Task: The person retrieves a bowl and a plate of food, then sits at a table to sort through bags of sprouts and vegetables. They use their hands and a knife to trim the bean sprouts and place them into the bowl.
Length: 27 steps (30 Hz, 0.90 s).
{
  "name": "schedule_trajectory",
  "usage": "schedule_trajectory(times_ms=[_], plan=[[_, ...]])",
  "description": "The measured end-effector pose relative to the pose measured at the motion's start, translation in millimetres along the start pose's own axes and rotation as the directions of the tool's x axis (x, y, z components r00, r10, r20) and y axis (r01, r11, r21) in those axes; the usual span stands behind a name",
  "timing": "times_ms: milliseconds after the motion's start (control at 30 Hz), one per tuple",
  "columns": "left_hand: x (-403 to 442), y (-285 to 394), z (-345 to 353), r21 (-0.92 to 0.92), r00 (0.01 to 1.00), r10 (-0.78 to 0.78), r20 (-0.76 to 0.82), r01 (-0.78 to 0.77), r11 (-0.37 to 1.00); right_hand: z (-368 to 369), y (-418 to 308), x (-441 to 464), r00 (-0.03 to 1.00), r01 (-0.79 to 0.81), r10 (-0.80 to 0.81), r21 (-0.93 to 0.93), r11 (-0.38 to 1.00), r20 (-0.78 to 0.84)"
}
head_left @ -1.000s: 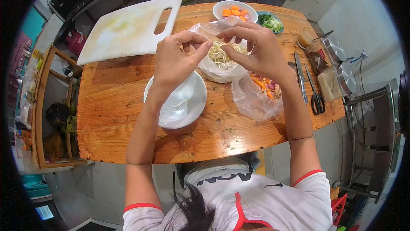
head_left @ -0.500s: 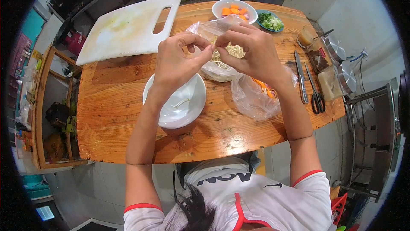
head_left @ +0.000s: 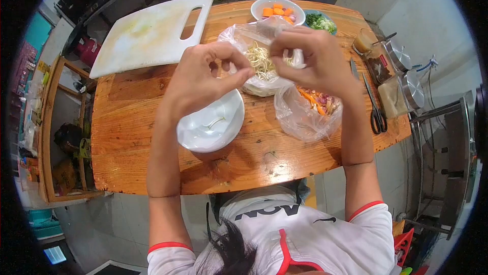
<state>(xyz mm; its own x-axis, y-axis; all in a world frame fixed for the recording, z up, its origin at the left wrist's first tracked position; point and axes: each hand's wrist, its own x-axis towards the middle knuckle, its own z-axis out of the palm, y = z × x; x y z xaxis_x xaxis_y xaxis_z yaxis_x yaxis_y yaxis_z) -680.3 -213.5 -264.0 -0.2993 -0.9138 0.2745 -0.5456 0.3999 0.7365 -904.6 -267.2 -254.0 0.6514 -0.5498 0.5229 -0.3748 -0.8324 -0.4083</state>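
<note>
Bean sprouts (head_left: 259, 62) fill an open clear plastic bag (head_left: 235, 34) beyond my hands. My left hand (head_left: 206, 74) is in a pinch, thumb and forefinger together, in front of the bag's left side. My right hand (head_left: 316, 61) hovers at the bag's right side, its fingers curled into a pinch and somewhat blurred. Whatever either pinch holds is too small to make out. Below my left hand stands a white bowl (head_left: 231, 127) with a thin pale sprout (head_left: 216, 122) in it. A second plastic bag (head_left: 300, 122) with orange and reddish scraps (head_left: 320, 103) lies below my right hand.
At the back are a bowl of cut carrots (head_left: 278, 10) and a plate of chopped greens (head_left: 320, 23). A white cutting board (head_left: 147, 36) covers the far left. Scissors (head_left: 377, 117), a partly hidden knife (head_left: 354, 69), a glass (head_left: 363, 43) and jars (head_left: 391, 103) line the right.
My hands were together at the fingertips over the sprouts. They have parted, the left moving left and slightly down, the right moving right.
</note>
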Motion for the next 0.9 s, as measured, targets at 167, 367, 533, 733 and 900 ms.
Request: schedule_trajectory(times_ms=[167, 367, 533, 733, 900], plan=[[-14.8, 6.6, -30.3, 0.277, 0.923, -0.191, 0.333, 0.097, 0.956, -54.3, 18.3, -22.9, 0.848, -0.334, 0.419, -0.286, 0.898, 0.325], [-10.9, -10.6, -27.5, 0.459, 0.864, -0.361, 0.351, 0.177, 0.870, -52.5, 20.3, -20.0, 0.788, -0.440, 0.545, -0.356, 0.824, 0.286], [-13.1, -15.6, -28.0, 0.397, 0.903, -0.312, 0.297, 0.180, 0.900, -38.3, 20.5, -10.8, 0.890, -0.339, 0.416, -0.340, 0.877, 0.186], [-6.6, -3.1, -19.8, 0.295, 0.976, -0.150, 0.159, 0.098, 0.951, 50.4, 40.8, 4.3, 1.000, 0.026, -0.024, -0.302, 0.953, 0.012], [-8.7, -7.7, -18.8, 0.270, 0.980, -0.114, 0.160, 0.068, 0.960, 76.3, 51.0, 6.7, 0.992, 0.030, 0.023, -0.403, 0.915, 0.125]])
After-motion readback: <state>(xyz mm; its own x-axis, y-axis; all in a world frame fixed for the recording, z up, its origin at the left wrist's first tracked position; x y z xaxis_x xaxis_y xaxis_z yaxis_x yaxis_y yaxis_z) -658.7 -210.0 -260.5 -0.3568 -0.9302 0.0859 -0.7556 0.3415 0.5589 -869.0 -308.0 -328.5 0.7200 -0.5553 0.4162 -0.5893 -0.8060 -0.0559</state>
